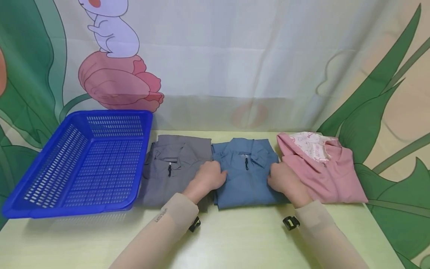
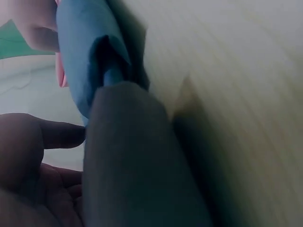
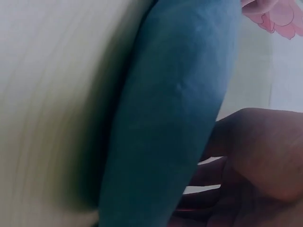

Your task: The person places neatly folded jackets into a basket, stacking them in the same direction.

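A folded blue jacket [image 1: 246, 190] with a black zip pull lies on the table between both hands. At its left edge my left hand [image 1: 209, 175] grips the cloth, thumb toward the top. My right hand [image 1: 284, 180] holds the opposite edge with curled fingers. In the left wrist view the left thumb [image 2: 64, 135] meets the blue cloth [image 2: 78, 47], while the grey jacket's folded edge [image 2: 137, 161] fills the foreground. The right wrist view has the right hand [image 3: 255, 161] against the blue fold [image 3: 165, 94]; its fingertips are hidden behind the cloth.
A folded grey jacket [image 1: 164, 149] lies left of the blue one, close to the left forearm. To the right is a folded pink jacket [image 1: 336, 183]. A blue plastic basket [image 1: 146, 149] stands at the left. A printed curtain [image 1: 215, 67] hangs behind the table [image 1: 235, 239].
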A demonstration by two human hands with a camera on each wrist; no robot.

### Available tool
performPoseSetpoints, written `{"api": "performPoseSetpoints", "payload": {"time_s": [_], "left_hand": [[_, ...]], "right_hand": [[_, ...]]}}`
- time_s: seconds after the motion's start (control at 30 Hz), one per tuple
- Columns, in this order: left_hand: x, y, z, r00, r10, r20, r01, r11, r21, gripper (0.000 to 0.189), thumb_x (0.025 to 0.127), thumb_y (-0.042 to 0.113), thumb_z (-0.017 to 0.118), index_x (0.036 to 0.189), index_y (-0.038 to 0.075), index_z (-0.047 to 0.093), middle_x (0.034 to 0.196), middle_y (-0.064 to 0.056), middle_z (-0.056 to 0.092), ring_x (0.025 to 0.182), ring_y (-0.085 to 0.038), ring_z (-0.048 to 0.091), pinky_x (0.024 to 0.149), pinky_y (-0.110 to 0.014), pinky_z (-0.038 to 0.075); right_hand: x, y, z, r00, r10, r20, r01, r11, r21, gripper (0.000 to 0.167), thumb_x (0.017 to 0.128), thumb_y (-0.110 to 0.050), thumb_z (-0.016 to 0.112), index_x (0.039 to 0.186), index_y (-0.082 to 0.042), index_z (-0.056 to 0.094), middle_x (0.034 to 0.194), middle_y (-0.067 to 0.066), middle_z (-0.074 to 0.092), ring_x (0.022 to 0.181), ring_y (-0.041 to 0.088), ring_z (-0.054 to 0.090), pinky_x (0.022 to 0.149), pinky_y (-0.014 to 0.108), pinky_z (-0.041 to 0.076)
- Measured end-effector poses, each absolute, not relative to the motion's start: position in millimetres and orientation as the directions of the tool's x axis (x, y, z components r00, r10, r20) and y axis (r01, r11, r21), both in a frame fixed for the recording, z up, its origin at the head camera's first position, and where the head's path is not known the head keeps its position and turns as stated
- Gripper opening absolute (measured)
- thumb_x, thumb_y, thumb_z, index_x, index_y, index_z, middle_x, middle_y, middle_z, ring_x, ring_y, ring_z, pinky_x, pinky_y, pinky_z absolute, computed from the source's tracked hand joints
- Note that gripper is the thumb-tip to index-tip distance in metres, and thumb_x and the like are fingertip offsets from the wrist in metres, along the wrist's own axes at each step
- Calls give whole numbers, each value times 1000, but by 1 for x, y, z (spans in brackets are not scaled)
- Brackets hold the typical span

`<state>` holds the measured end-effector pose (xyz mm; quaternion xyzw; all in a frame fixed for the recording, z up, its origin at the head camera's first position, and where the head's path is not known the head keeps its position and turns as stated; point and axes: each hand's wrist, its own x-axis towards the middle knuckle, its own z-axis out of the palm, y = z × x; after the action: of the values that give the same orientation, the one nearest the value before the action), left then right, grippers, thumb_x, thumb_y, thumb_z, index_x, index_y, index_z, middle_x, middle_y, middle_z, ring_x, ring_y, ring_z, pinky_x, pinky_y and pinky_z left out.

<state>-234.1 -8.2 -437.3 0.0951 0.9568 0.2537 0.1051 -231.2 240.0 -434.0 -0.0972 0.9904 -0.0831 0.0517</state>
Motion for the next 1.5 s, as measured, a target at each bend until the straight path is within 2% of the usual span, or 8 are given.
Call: {"api": "performPoseSetpoints", "payload": {"time_s": [0.2, 0.43, 0.7, 0.9, 1.07, 1.27, 1.4, 1.5], "left_hand": [[-236, -4, -437, -965, 217, -145, 134, 889, 437, 45, 105, 26, 58, 64, 7, 58, 71, -13, 56, 63, -26, 59, 54, -37, 49], [-232, 5, -436, -971, 192, -145, 136, 935, 327, 38, 108, 24, 53, 105, -9, 72, 119, -32, 55, 74, -35, 65, 60, -42, 57], [-236, 5, -432, -972, 202, -119, 148, 922, 357, 41, 102, 10, 55, 61, 9, 54, 68, -11, 49, 59, -23, 53, 49, -34, 46], [-242, 3, -427, -975, 148, -165, 56, 886, 461, 50, 99, 8, 57, 57, 17, 31, 56, 0, 25, 52, -18, 35, 45, -33, 33], [-244, 3, -429, -976, 119, -179, 6, 848, 531, 40, 99, 8, 56, 62, 13, 40, 59, -2, 30, 52, -19, 35, 45, -33, 32], [-247, 4, -431, -977, 151, -148, 31, 796, 605, 17, 99, 6, 51, 107, -8, 56, 66, -7, 42, 56, -24, 45, 50, -36, 39], [-249, 0, -430, -965, 207, -160, 34, 706, 707, 22, 96, 1, 47, 75, 5, 46, 63, -3, 28, 55, -19, 27, 54, -36, 30], [-248, -6, -429, -951, 234, -203, -14, 621, 784, 17, 95, 1, 42, 80, 2, 49, 74, -7, 35, 65, -21, 31, 64, -39, 30]], "right_hand": [[-229, 242, -437, -981, -180, -76, -158, 958, -238, 41, 92, 0, 53, 124, 23, 45, 100, 35, 64, 90, 41, 67, 81, 56, 56], [-232, 247, -438, -991, -119, -67, -90, 939, -332, 57, 89, -2, 56, 134, 25, 33, 102, 37, 61, 91, 42, 64, 82, 56, 54], [-234, 251, -442, -995, -100, -9, -89, 915, -395, 37, 84, -4, 60, 112, 19, 52, 86, 21, 58, 76, 33, 56, 72, 52, 53], [-235, 256, -445, -995, -92, -41, -62, 880, -472, 21, 80, -5, 63, 93, 11, 59, 82, 16, 55, 72, 31, 51, 65, 45, 48], [-237, 262, -449, -993, -89, -80, -31, 841, -540, 37, 80, -5, 66, 110, 16, 58, 96, 22, 59, 83, 33, 54, 75, 47, 51], [-236, 268, -453, -987, -94, -132, 18, 743, -669, 64, 83, -3, 67, 139, 18, 44, 124, 31, 56, 112, 39, 53, 97, 51, 47], [-234, 269, -450, -985, -96, -140, 40, 669, -743, 65, 83, 1, 66, 141, 15, 42, 108, 22, 53, 99, 34, 51, 81, 41, 46], [-232, 270, -448, -985, -91, -150, 56, 643, -764, 65, 85, 2, 66, 143, 13, 41, 109, 20, 52, 100, 33, 50, 81, 38, 45]]}}
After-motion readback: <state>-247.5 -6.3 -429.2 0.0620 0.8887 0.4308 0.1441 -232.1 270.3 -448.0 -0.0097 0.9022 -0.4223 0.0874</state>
